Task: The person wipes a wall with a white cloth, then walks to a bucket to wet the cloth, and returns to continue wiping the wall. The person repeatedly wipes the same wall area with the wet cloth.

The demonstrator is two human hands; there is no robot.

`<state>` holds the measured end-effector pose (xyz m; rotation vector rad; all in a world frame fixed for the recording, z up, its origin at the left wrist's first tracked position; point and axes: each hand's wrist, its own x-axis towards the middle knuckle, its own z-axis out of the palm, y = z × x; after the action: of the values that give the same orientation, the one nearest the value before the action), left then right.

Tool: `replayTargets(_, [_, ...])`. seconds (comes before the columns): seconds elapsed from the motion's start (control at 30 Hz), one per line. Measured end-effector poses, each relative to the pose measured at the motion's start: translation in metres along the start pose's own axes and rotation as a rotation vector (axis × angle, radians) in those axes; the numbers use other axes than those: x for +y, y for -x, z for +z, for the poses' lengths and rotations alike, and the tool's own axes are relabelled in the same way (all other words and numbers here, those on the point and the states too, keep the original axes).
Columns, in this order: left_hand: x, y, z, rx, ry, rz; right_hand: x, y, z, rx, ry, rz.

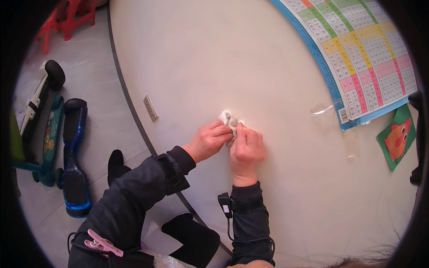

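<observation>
A small piece of white knitted or crocheted yarn [229, 118] is held up between my two hands, against the pale wall. My left hand [210, 139] grips its left side with fingers curled. My right hand [247, 150] pinches its right side between thumb and forefinger, just beside the left fingertips. Both hands partly cover the piece, so its full shape is hidden. A pink clothes peg [104, 244] is clipped on my left sleeve, and a small black device on a cable [225, 204] hangs beside my right sleeve.
A wall outlet [150, 108] is left of my hands. A blue-edged chart [335, 97] and a green paper with an orange figure [399, 140] are on the wall at right. A blue hoverboard [76, 157], a green scooter [51, 140] and red plastic stools [72, 16] stand on the tiled floor.
</observation>
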<state>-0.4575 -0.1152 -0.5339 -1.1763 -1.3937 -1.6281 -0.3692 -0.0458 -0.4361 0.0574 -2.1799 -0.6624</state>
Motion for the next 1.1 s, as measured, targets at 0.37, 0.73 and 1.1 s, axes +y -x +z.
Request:
replayTargets(0.37, [-0.011, -0.088, -0.049, 0.129, 0.036, -0.099, 0.042, -0.077, -0.056, 0.126, -0.007, 0.072])
replayTargets(0.73, [-0.029, -0.047, -0.012, 0.202, -0.008, -0.1, 0.006, -0.038, 0.009, 0.019, 0.035, -0.15])
replayTargets(1.1, [0.023, 0.089, -0.028, -0.199, 0.124, -0.617, -0.021, 0.077, -0.031, -0.378, -0.141, 0.036])
